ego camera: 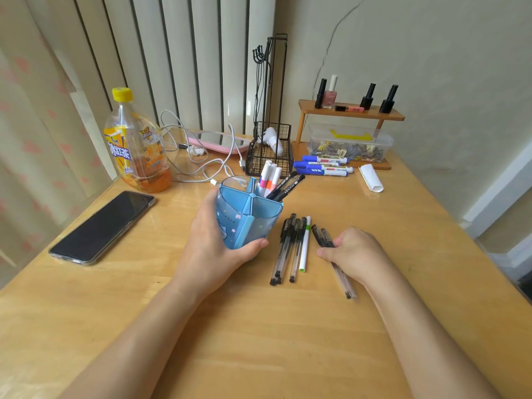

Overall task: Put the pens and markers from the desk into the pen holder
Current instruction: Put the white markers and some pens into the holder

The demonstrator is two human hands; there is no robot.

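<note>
The right hand (355,251) closes on two black pens (324,236) flat on the desk (259,341), likely gathering them to lift together. Just beside them lie four more pens (289,249), parallel, within easy reach. The left hand (213,243) wraps the blue holder (247,217), tilting it toward the pens, probably to ease loading; markers already stand in its far compartment. Farther back, three blue-capped markers (324,166) wait by a wire basket (270,152).
</note>
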